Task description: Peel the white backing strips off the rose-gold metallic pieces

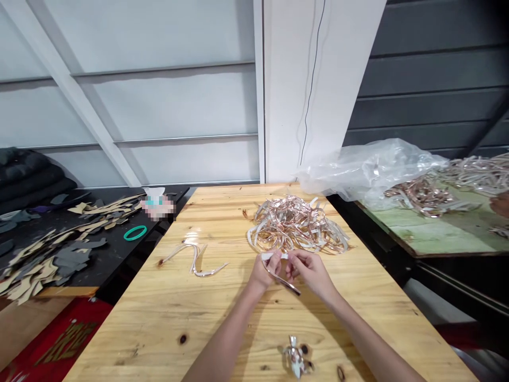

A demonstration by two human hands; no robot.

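Note:
Between my two hands a narrow strip (287,285), metallic rose-gold on one face and white on the other, is pinched near the front of the pile. My left hand (263,270) grips it with the thumb on top, and a shiny length hangs down toward me. My right hand (308,269) holds the white part with thumb and fingers close together. Just beyond them lies a tangled heap of rose-gold and white strips (292,220). A small crumpled bunch of shiny strip (295,358) rests near the table's front edge.
On the wooden table (151,329), a few loose strips (196,260) lie to the left. A black table (115,239) at left carries beige and grey scraps and a green ring (135,232). Clear plastic (366,167) and more strips (425,196) cover a green-topped table at right.

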